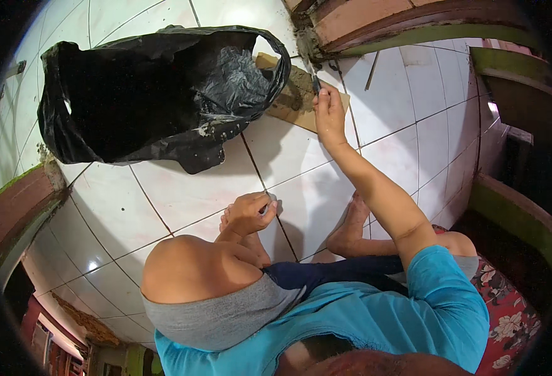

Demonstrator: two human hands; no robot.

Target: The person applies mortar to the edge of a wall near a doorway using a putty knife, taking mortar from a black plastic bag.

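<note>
My right hand is stretched far forward, closed round a small dark-handled tool. Its thin, light tip points at the foot of a wooden post, where rough grey mortar clings; the tip's exact shape is too small to tell. Under and beside that hand lies a piece of brown cardboard bearing a patch of wet-looking grey mortar. My left hand is closed in front of my left knee, above my foot. A bit of something greyish shows between its thumb and fingers, but its kind is hidden.
A large black plastic bag gapes on the white tiled floor at the left, partly covering the cardboard. Wooden frames with green edges stand at the far right and sides. A thin stick lies beyond my right hand. Red floral cloth is at the right.
</note>
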